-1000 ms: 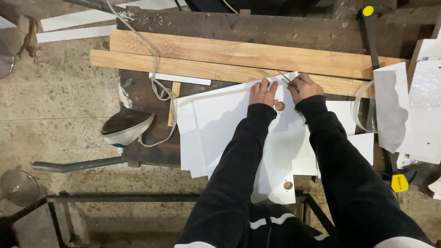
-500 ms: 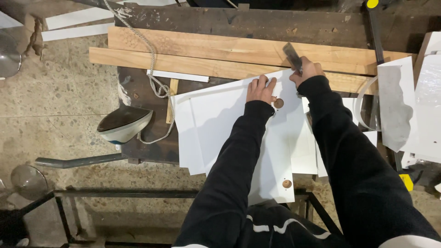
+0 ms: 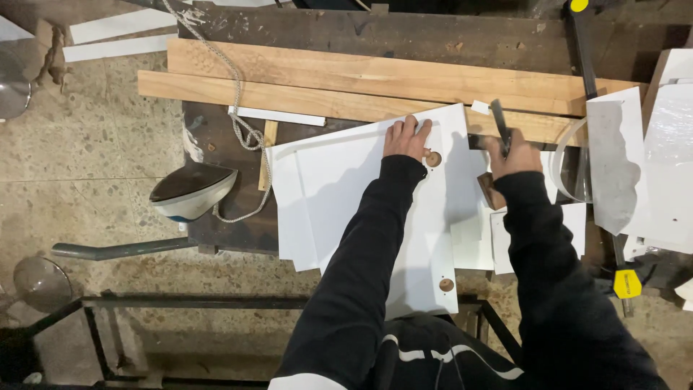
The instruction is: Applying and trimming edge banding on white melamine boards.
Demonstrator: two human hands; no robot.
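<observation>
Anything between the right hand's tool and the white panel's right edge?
Nothing visible. The right hand holds the dark tool just off the white panel, with only bare bench and plank between. The left hand lies flat on the panel.

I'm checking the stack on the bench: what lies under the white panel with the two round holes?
Under the white drilled panel lie more white sheets on the dark bench. The left hand presses on it; its underside is hidden.

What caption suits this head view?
Left hand presses a white panel; right hand holds a dark tool beside it.
</observation>
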